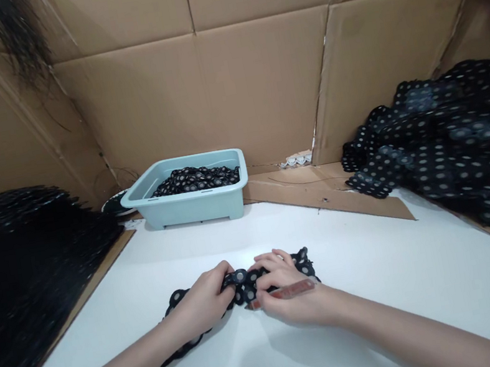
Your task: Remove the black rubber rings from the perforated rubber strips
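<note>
A black strip of fabric with pale round dots [249, 294] lies across the white tabletop. My left hand [214, 293] pinches the strip near its middle, fingers closed on it. Over the strip's right part rests my right hand [284, 284], its thumb and fingers curled around a reddish-brown pointed tool [292, 289], whose dark tip points left beside the fabric. The hands are a short gap apart, with dotted fabric showing between them. Part of the strip is hidden under both hands.
Behind the hands stands a light blue plastic basin [192, 206] holding more dotted black pieces. A large dotted black pile [446, 141] fills the right side, and a dark stack [20, 280] the left. Cardboard walls [265, 85] enclose the white table [180, 245].
</note>
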A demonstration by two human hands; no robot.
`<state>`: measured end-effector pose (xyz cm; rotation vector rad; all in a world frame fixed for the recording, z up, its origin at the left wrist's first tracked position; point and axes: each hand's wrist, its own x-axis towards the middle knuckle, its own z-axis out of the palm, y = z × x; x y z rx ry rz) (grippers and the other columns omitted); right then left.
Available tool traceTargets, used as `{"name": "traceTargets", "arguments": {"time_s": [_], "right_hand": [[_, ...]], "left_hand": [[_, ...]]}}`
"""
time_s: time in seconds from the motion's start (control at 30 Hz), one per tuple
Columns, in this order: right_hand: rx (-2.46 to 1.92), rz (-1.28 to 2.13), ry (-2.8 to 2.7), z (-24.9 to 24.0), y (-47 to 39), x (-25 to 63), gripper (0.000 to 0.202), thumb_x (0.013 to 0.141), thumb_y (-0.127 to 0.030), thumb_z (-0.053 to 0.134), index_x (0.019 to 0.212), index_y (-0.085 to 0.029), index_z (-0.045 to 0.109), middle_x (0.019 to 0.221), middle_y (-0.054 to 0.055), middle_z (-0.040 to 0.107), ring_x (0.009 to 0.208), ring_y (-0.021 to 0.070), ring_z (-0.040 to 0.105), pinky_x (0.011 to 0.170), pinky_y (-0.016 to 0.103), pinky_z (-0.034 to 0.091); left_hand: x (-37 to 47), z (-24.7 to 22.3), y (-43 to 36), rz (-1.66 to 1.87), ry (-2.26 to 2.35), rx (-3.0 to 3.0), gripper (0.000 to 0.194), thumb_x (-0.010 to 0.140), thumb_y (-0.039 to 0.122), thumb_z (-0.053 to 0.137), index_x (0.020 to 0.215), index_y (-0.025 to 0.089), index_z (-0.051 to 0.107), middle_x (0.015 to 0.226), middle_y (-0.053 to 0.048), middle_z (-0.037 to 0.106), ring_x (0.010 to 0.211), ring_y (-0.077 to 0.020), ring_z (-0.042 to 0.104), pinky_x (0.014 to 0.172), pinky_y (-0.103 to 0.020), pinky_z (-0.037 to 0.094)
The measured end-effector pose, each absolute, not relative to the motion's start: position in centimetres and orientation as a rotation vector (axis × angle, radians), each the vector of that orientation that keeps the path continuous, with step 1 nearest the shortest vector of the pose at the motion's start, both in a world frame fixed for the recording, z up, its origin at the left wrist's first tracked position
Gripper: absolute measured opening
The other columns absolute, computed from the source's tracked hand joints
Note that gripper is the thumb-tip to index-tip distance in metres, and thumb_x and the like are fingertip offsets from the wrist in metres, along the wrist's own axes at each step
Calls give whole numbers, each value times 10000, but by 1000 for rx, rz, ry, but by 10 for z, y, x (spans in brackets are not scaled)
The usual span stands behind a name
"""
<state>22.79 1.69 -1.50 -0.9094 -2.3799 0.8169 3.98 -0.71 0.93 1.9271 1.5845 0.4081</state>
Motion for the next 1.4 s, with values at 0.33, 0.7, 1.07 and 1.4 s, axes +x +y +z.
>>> {"name": "traceTargets", "arguments": {"time_s": [0.33, 0.7, 1.07, 1.4], "right_hand": [[-939, 1105, -2334, -6, 26, 234, 292, 824, -196, 319, 587, -174, 489, 782, 10, 526, 801, 156, 465, 744, 303, 345], [-931, 265, -2414, -30, 11, 216, 116, 792, -151, 406, 677, -165, 417, 791, 32, 438, 791, 168, 398, 691, 302, 306], [-917, 714, -2413, -16, 21, 230, 186, 803, -201, 422, 621, -167, 443, 889, 19, 481, 847, 166, 463, 783, 339, 337], [-877, 1455, -1860, -8, 36, 240, 236, 867, -348, 358, 908, -190, 528, 923, 39, 593, 946, 199, 558, 791, 309, 398]], "left_hand": [[37, 15, -5, 357, 1476, 1652, 244, 621, 225, 542, 826, 196, 413, 703, 44, 489, 651, -134, 453, 525, -205, 326], [44, -8, -10, 702, 1642, 1586, 218, 634, 189, 488, 784, 205, 331, 623, 61, 410, 586, -113, 388, 522, -208, 299], [44, 12, -12, 476, 1478, 1631, 265, 648, 229, 540, 882, 188, 425, 684, 42, 486, 633, -134, 461, 544, -219, 339], [24, 33, 1, 281, 1530, 1986, 391, 594, 367, 646, 944, 230, 537, 888, -7, 565, 865, -223, 507, 718, -282, 381]]}}
